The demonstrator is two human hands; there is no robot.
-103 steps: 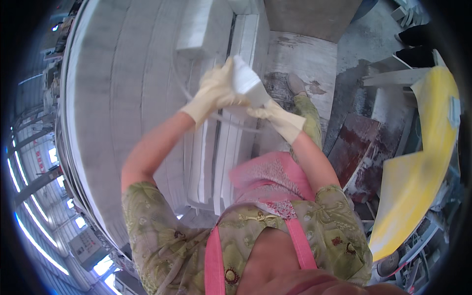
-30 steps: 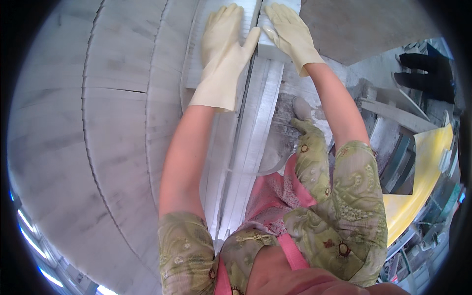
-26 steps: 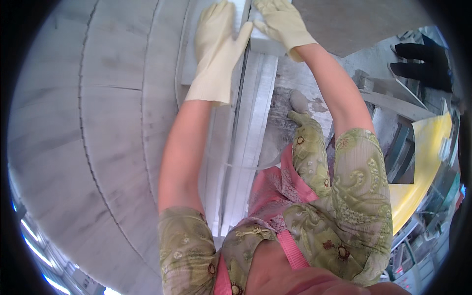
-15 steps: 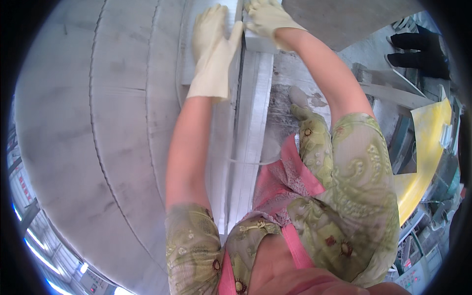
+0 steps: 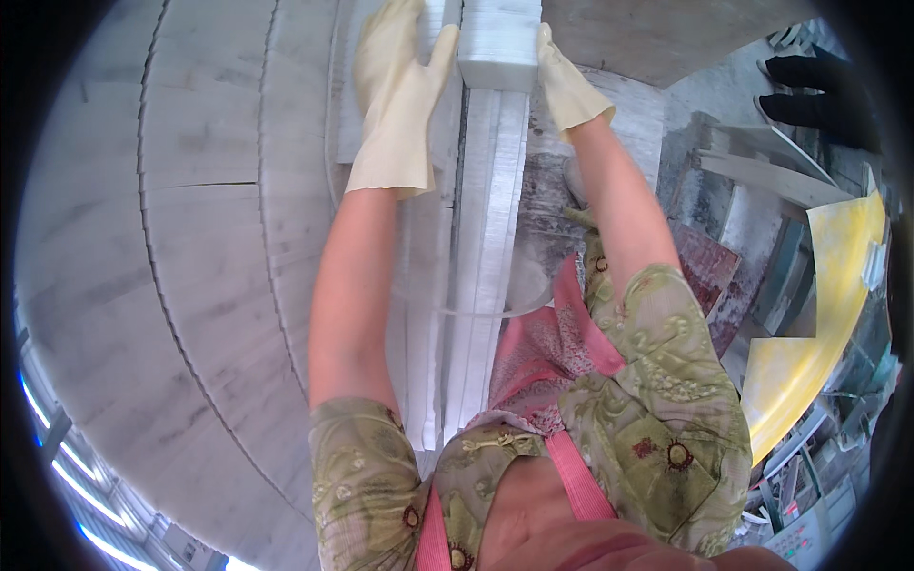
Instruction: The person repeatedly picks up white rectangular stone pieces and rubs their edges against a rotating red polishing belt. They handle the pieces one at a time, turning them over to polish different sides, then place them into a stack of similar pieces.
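Both my hands wear cream rubber gloves. My left hand (image 5: 398,90) lies flat against the left side of a white stone block (image 5: 499,38) at the top of the view. My right hand (image 5: 567,84) presses its right side, so the block is clamped between the two palms. The block sits on top of a stack of long white stone strips (image 5: 481,247) that run down toward my body. A thin clear hose (image 5: 466,309) loops across the strips.
A large grey-white slab surface with curved seams (image 5: 190,257) fills the left. A yellow sheet (image 5: 819,314) and stone offcuts (image 5: 752,200) lie at the right. Another person's dark shoes (image 5: 819,76) stand at the top right.
Both arms have stretched further away from my body along the strips, and the hands stay clamped on the white block, now at the top edge of the view.
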